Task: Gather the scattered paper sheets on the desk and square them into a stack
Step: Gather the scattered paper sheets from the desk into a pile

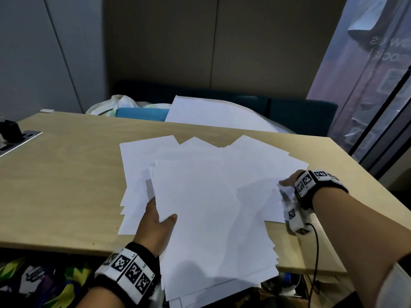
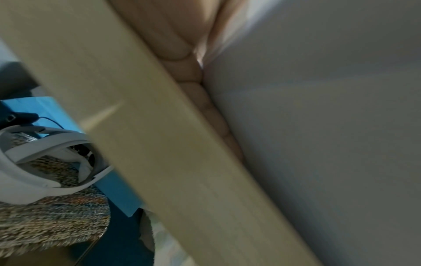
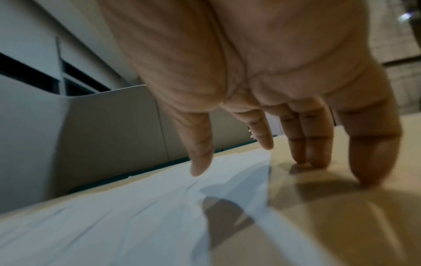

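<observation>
Roughly halfway: sheets [image 1: 213, 196] pulled into 1 loose fan overhanging the desk's [image 1: 66, 185] near edge, left hand [image 1: 155, 225] pinching a batch, right hand [image 1: 289, 181] fingers splayed flat at its right edge, squaring not done.

The paper sheets [image 1: 211, 196] under both grips are thin, matt white paper, smooth, with soft wrinkles beside the right grip [image 3: 262, 100]. The desk [image 1: 62, 185] beneath them is pale wood-look board with faint straight grain and a dull satin finish; its edge [image 2: 159, 144] by the left grip [image 1: 155, 225] looks the same. Below that grip sits a coarse woven mat [image 2: 52, 216], rough and mottled, and a smooth white plastic band [image 2: 27, 181].
</observation>
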A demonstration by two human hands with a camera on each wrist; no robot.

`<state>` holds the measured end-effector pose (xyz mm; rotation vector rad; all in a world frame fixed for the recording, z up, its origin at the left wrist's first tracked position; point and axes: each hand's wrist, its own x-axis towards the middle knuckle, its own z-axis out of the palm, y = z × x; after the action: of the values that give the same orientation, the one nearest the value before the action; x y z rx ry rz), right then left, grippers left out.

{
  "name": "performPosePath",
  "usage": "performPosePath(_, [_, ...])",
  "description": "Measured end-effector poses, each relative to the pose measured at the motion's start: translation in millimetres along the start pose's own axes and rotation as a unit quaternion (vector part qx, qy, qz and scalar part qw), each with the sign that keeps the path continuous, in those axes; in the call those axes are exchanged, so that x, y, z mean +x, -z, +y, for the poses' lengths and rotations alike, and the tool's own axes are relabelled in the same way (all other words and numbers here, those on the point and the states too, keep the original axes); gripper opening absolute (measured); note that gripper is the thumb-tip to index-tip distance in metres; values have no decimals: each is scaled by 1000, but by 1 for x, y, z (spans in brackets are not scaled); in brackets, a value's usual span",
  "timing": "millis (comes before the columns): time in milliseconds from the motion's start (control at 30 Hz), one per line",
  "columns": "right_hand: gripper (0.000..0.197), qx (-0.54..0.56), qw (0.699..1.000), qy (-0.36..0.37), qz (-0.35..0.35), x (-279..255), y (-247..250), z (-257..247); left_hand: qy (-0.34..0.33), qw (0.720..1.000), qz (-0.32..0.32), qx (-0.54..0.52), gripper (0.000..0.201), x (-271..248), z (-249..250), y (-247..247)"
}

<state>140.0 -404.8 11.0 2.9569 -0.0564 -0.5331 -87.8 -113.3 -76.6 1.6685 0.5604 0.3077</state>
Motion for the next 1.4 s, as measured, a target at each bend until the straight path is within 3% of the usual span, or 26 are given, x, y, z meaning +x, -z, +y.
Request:
performPosePath(100, [83, -15, 999, 43, 2, 47, -11, 0, 0, 1000, 3, -6, 51, -4, 4, -1])
performPosePath(200, [50, -20, 996, 55, 65, -11, 8, -29, 7, 1000, 10, -10, 50, -4, 4, -2])
performPosePath(467, [57, -32, 998, 53, 32, 11, -1, -56, 19, 999, 28, -10, 49, -1, 1, -4])
performPosePath(600, [49, -11, 998, 59, 34, 14, 2, -53, 15, 1000, 26, 0, 48, -1, 2, -3])
performPosePath(733, [69, 90, 991, 58, 77, 22, 0, -46, 10, 1000, 25, -1, 47, -1, 2, -3])
performPosePath(800, [72, 234, 965, 57, 103, 24, 2, -38, 6, 1000, 24, -1, 45, -1, 2, -4])
performPosePath(867, [70, 378, 918, 19, 118, 22, 7, -36, 6, 1000, 22, -3, 44, -2, 3, -4])
performPosePath(967, [45, 576, 805, -31, 138, 25, 18, -35, 5, 1000, 23, 2, 45, -1, 3, -3])
performPosePath(1067, [22, 584, 790, -3, 188, 26, 31, -29, 11, 1000, 27, 0, 47, -1, 3, -3])
performPosePath(1300, [30, 501, 795, 58, 337, -11, 74, -4, 15, 1000, 21, 1, 54, -2, 4, -4])
performPosePath(1400, [31, 500, 763, 84, 402, -30, 92, 2, 6, 1000, 17, 3, 63, -1, 4, -4])
